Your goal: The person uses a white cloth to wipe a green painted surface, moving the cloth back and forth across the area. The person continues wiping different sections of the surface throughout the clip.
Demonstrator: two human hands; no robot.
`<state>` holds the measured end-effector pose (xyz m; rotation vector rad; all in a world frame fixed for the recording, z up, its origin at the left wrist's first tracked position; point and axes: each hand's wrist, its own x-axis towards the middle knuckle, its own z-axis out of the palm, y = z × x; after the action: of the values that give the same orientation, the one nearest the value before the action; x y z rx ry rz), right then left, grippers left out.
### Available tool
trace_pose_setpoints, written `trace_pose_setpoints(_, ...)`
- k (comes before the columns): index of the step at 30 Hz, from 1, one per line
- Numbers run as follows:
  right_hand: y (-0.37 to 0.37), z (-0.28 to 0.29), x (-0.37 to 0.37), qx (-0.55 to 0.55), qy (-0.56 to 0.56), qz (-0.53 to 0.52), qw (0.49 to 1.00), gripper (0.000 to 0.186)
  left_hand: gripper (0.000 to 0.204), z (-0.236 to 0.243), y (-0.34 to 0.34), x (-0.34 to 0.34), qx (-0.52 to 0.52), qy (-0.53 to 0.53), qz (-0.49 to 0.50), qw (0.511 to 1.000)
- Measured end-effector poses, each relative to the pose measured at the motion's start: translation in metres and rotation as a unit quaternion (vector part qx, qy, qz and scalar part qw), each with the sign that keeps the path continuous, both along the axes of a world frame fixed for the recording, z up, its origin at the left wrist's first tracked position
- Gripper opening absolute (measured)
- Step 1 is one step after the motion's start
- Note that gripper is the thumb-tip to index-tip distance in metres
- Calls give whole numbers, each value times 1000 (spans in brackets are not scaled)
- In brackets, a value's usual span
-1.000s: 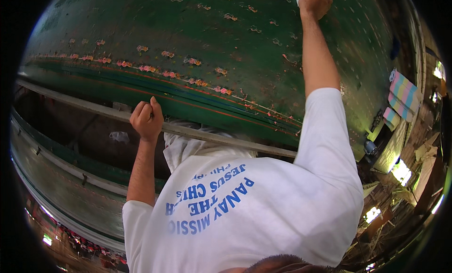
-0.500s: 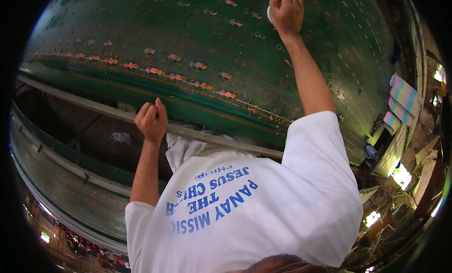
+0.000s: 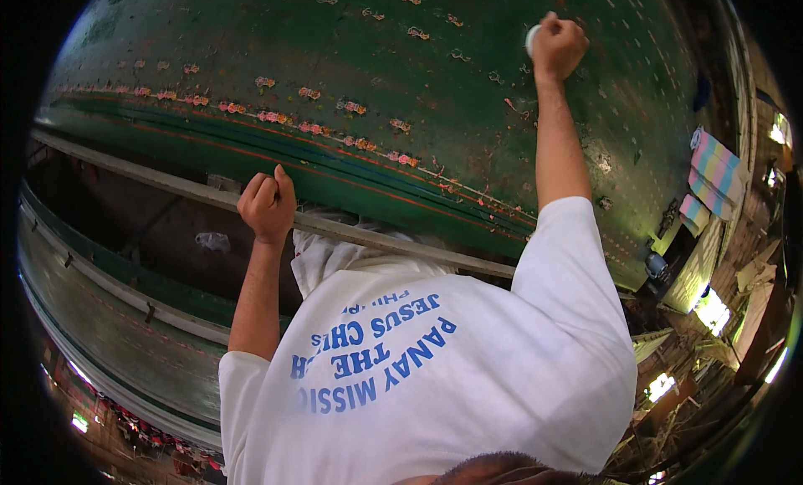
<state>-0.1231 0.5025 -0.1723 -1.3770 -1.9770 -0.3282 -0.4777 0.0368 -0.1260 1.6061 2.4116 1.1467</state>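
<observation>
My right hand (image 3: 560,50) is closed over a white, rounded thing (image 3: 532,40), mostly hidden behind the fingers, at the far right of a long green table (image 3: 351,62). It is low over the green surface or touching it; I cannot tell which. Printed rows of small pink and orange flower shapes (image 3: 314,128) run along the table, denser toward its near edge. My left hand (image 3: 268,205) is closed, thumb up, by the wooden rail (image 3: 176,188) at that near edge. Whatever its curled fingers may hold is hidden.
A second long table (image 3: 109,318) runs nearer, at the left, with a dark gap between, where a crumpled clear plastic bag (image 3: 213,241) lies. At the right stand a striped pastel cloth (image 3: 715,171) and a small dark container (image 3: 657,266). Scraps litter the floor beyond.
My right hand has moved to the right and slightly nearer over the green table, with the white thing still in it. My left hand stays almost where it was.
</observation>
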Motion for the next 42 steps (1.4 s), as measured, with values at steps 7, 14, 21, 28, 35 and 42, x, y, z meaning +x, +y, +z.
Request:
trace_pose_setpoints(7, -28, -12, 4, -15, -23, 40, 999, 26, 48, 4, -3, 1, -8, 3, -4, 1000)
trace_pose_setpoints(14, -77, -11, -22, -63, 9, -13, 998, 26, 48, 1, -5, 2, 10, -6, 1, 1000)
trace_pose_setpoints(21, -69, 11, -31, -16, 8, -27, 999, 29, 49, -1, -1, -2, 24, -2, -5, 1000)
trace_pose_setpoints(28, -139, 3, -113, -3, 47, 182, 982, 28, 49, -1, -6, 1, 20, -13, 13, 1000)
trace_pose_setpoints(35, -52, -9, -89, 21, 21, 23, 999, 25, 48, 1, -1, 2, 6, 1, 7, 1000)
trace_pose_setpoints(42, -34, -1, -103, 41, -11, 97, 994, 24, 48, 8, -4, -2, 29, -59, -30, 997)
